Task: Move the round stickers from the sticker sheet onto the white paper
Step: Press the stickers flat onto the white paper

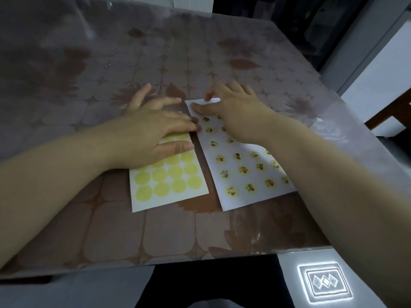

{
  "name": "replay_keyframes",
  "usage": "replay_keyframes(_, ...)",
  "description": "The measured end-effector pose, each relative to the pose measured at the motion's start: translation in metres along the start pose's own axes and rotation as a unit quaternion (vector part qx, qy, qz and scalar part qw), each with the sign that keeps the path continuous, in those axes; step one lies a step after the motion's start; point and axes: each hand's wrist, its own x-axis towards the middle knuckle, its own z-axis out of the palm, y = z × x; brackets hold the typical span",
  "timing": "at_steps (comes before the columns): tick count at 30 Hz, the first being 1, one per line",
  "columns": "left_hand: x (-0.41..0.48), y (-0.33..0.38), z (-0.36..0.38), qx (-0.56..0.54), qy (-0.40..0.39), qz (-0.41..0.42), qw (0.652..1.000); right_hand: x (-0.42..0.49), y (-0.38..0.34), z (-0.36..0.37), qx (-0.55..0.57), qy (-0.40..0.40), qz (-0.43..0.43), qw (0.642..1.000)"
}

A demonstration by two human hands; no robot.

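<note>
Pinning sticker sheet (171, 181), left hand (151, 132) fingers flat; right hand (235, 114) fingers bunched at far end of white paper (236, 180), pinch unclear.

The left grip (155, 132) lies flat on the sticker sheet (171, 174). Beside it, the right grip (235, 112) presses the white paper's (239, 201) far end.
</note>
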Motion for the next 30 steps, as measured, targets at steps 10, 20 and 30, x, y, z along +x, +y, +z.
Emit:
replay_keyframes(10, 0.001, 0.001, 0.001, 0.012, -0.004, -0.004, 1.0, -0.016, 0.028, -0.004, 0.13, 0.04, 0.121, 0.983)
replay_keyframes(20, 0.001, 0.001, 0.004, 0.007, 0.01, -0.009, 1.0, -0.012, 0.025, 0.004, 0.081, 0.021, 0.085, 0.993)
replay_keyframes(30, 0.0, 0.0, 0.006, 0.018, 0.013, -0.008, 1.0, -0.019, 0.039, -0.004, 0.095, 0.0, 0.129, 0.987)
